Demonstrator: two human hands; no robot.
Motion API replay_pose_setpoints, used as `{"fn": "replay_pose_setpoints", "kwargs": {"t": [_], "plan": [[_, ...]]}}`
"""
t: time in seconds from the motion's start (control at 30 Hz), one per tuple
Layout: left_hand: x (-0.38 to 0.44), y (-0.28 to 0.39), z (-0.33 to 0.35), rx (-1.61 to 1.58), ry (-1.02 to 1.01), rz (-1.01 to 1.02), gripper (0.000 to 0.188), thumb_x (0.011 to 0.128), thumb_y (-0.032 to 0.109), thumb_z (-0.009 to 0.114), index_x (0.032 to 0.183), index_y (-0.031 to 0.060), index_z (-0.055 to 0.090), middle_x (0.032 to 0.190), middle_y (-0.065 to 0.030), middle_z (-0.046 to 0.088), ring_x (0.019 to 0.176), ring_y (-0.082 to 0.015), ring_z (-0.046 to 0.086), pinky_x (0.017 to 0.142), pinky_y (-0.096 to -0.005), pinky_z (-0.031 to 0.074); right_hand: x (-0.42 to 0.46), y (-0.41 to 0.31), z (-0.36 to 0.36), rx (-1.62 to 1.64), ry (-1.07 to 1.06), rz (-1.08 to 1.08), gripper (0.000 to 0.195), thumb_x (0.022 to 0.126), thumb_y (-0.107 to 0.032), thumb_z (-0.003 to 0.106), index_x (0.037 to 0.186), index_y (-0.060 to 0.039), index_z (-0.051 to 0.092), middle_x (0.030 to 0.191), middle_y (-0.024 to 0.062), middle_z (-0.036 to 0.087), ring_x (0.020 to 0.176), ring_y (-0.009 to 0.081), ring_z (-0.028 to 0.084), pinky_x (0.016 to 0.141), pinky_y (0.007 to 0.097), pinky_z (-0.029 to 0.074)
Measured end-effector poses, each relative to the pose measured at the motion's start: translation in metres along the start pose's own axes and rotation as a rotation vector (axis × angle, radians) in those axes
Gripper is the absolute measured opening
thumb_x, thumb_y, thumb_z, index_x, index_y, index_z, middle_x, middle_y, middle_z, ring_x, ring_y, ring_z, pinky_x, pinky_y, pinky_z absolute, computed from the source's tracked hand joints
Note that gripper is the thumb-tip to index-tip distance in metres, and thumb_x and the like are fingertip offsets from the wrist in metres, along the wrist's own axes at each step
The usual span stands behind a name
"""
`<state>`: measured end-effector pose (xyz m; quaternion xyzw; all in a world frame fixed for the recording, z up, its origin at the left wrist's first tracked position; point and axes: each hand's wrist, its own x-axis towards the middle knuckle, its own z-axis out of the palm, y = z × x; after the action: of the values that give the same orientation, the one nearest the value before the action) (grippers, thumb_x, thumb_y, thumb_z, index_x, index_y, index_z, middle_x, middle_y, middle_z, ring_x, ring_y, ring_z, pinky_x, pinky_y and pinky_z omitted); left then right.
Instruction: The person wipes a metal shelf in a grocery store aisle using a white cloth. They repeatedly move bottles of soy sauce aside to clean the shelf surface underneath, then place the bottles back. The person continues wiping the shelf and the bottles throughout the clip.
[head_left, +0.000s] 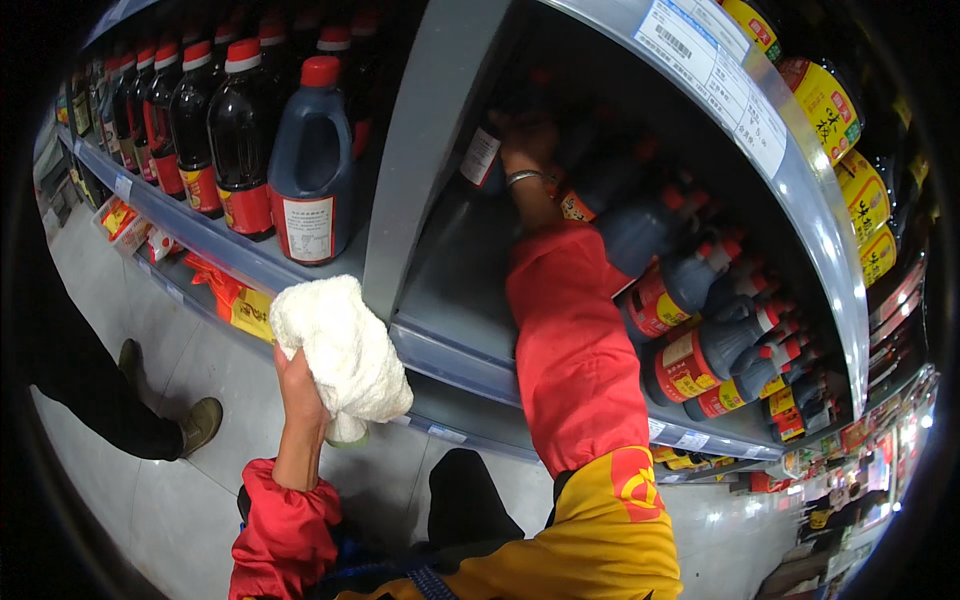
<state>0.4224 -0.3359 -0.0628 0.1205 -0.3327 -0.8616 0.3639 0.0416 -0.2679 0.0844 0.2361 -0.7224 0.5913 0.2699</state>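
Note:
A bunched white terry cloth (341, 352) is gripped in my left hand (300, 386), in front of the shelf's lower edge. My right hand (527, 142), with a metal bangle at the wrist, reaches deep into the shaded shelf bay (457, 277). Its fingers curl around the upper part of a dark bottle (491, 176) with a white label; shadow hides much of the grip. To the right of my forearm crowd several dark plastic jugs (675, 289) with red caps and red-yellow labels.
A grey upright divider (431, 135) parts the two bays. Left of it stand a handled jug (311, 165) and several dark bottles (240, 142). Price tags line the upper shelf edge (795, 202). Another person's leg and shoe (201, 426) are at the left on the tiled floor (180, 495).

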Motion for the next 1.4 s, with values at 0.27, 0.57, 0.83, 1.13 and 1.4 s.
{"fn": "replay_pose_setpoints", "kwargs": {"t": [0.27, 0.57, 0.83, 1.13, 1.4], "plan": [[0.002, -0.004, -0.001, 0.052, -0.065, 0.009, 0.043, 0.091, 0.013, 0.058, 0.131, 0.0006, 0.052, 0.118, -0.0121, 0.066, 0.101, -0.0233, 0.068, 0.088, -0.0382, 0.057, 0.035, 0.031, 0.006, -0.973, -0.158, -0.159, 0.048, 0.083, -0.054, 0.065, 0.110, -0.0153, 0.072, 0.107, 0.0148, 0.071, 0.101, 0.0327, 0.068, 0.083, 0.0426, 0.055], [-0.003, 0.003, 0.002, 0.030, -0.026, 0.015, 0.041, 0.089, 0.004, 0.055, 0.129, 0.0004, 0.051, 0.117, -0.0103, 0.065, 0.105, -0.0202, 0.066, 0.090, -0.0333, 0.054, -0.024, -0.091, -0.016, -0.077, -0.664, -0.232, 0.042, 0.087, -0.029, 0.075, 0.120, -0.0048, 0.064, 0.099, 0.0077, 0.068, 0.083, 0.0154, 0.064, 0.075, 0.0304, 0.053], [-0.003, 0.006, 0.005, 0.026, 0.023, -0.030, 0.041, 0.087, -0.001, 0.051, 0.128, -0.0002, 0.053, 0.117, -0.0108, 0.066, 0.105, -0.0204, 0.066, 0.090, -0.0328, 0.054, -0.101, -0.168, 0.026, 0.260, -0.972, -0.100, 0.022, 0.082, -0.025, 0.082, 0.082, -0.0065, 0.070, 0.071, -0.0019, 0.064, 0.064, 0.0055, 0.056, 0.059, 0.0223, 0.044], [0.003, 0.000, -0.004, 0.028, -0.032, -0.016, 0.044, 0.087, 0.007, 0.063, 0.130, 0.0020, 0.053, 0.116, -0.0114, 0.067, 0.101, -0.0223, 0.069, 0.088, -0.0366, 0.057, -0.077, -0.127, -0.023, 0.639, -0.360, 0.142, 0.015, 0.089, -0.019, 0.071, 0.090, -0.0038, 0.071, 0.088, 0.0031, 0.067, 0.077, 0.0131, 0.059, 0.071, 0.0267, 0.046], [0.004, 0.004, 0.000, 0.029, -0.073, -0.019, 0.041, 0.090, 0.010, 0.061, 0.130, 0.0027, 0.052, 0.117, -0.0115, 0.066, 0.099, -0.0220, 0.069, 0.087, -0.0370, 0.058, -0.085, -0.113, -0.106, 0.374, -0.035, -0.068, 0.011, 0.088, -0.011, 0.071, 0.090, -0.0003, 0.071, 0.082, -0.0005, 0.065, 0.072, 0.0083, 0.052, 0.070, 0.0249, 0.042]]}}
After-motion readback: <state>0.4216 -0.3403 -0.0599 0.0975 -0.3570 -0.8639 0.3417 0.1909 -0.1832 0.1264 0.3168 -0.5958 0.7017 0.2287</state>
